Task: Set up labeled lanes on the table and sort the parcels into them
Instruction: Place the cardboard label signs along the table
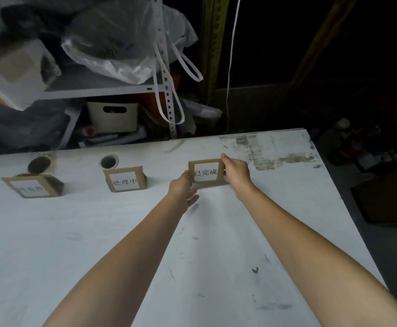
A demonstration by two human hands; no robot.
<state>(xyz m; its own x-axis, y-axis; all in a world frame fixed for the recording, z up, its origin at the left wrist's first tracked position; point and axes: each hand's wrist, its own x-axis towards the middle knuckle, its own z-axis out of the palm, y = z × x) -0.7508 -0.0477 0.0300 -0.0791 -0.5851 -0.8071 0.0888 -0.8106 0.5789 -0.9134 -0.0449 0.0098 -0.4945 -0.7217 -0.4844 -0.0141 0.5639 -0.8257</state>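
On the table [122, 244], right sign [205, 173]: you hold this brown cardboard card to the right of the middle sign [124, 181], upright, with its white label 已完成 facing you. Its lower edge is at the table surface, but it cannot be told whether it rests there or is a little lifted.
left hand [182, 188]: it pinches the left edge of the right sign with the thumb against the card. The other fingers are curled below and partly hidden.
right hand [236, 172]: it grips the right edge of the same sign, fingers closed on the card, with one fingertip at the upper right corner.
middle sign: folded cardboard, standing alone on the table, its label 处理中 facing you.
left sign [33, 188]: it stands well to the left of the middle sign, and its label is too blurred to read.
table: white and scratched. One round hole [109, 161] lies just behind the middle sign, and a second hole [39, 164] lies further left, behind the left sign. A stained patch [263, 149] lies far to the right, behind your right hand.
shelf [98, 90]: a metal rack behind the middle sign, beyond the table edge. It carries a plastic bag [122, 43] and a pale box [15, 67] above, and a beige bin [112, 116] with a handle slot below.
straps [169, 95]: white bands hang at the rack's upright, behind and right of the middle sign.
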